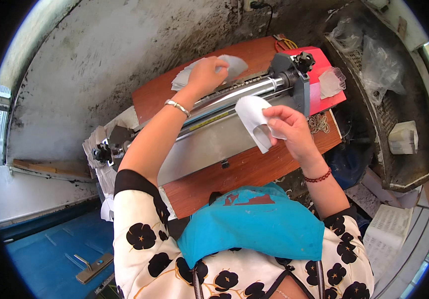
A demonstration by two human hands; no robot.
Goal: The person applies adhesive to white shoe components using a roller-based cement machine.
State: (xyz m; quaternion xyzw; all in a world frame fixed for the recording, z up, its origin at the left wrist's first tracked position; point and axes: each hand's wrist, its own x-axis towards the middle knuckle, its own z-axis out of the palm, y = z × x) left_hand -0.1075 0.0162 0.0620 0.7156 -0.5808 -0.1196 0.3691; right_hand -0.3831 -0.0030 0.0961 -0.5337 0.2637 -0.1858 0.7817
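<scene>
My right hand [291, 130] pinches a white, curved, thin sheet piece [249, 115] between thumb and fingers, in front of a roller machine. The piece bends over, and its lower edge has a rounded cut-out. Beyond the machine's shiny metal roller [246, 90], my left hand [207, 75] is closed on the edge of a pale sheet piece [233, 66]. Beside and partly under that hand lies a stack of similar white pieces [182, 78] on the brown board. The left fingertips are partly hidden.
The machine has a red side cover [315, 62] at the right and a metal plate [199, 154] in front. More white pieces [106, 174] are stacked at its left end. String [319, 123] lies on the brown board [214, 183]. A blue door [50, 254] stands lower left.
</scene>
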